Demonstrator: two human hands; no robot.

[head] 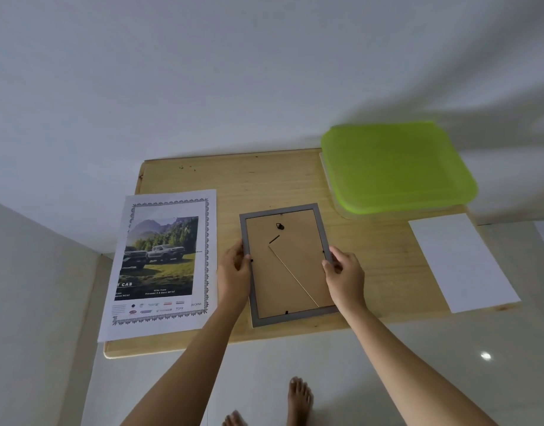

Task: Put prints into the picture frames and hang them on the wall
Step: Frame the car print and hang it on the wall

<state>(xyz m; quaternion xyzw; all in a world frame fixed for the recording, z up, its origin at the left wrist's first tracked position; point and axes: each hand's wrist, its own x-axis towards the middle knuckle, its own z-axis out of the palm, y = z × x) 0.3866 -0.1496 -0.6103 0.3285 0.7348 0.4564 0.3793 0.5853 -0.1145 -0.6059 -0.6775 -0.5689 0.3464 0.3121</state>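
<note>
Grey rectangular picture frame [287, 265] face-down on wooden table [372, 259], left hand [234, 270] gripping its left edge, right hand [344, 276] apparently pinching its right edge, truck print [161, 265] alongside.

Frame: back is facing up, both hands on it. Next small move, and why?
Probably turn the black tabs aside with the fingers to free the backing board. The frame shows its back, the left hand and right hand grip its side edges right by tabs, and the truck print lies unframed beside it.
</note>
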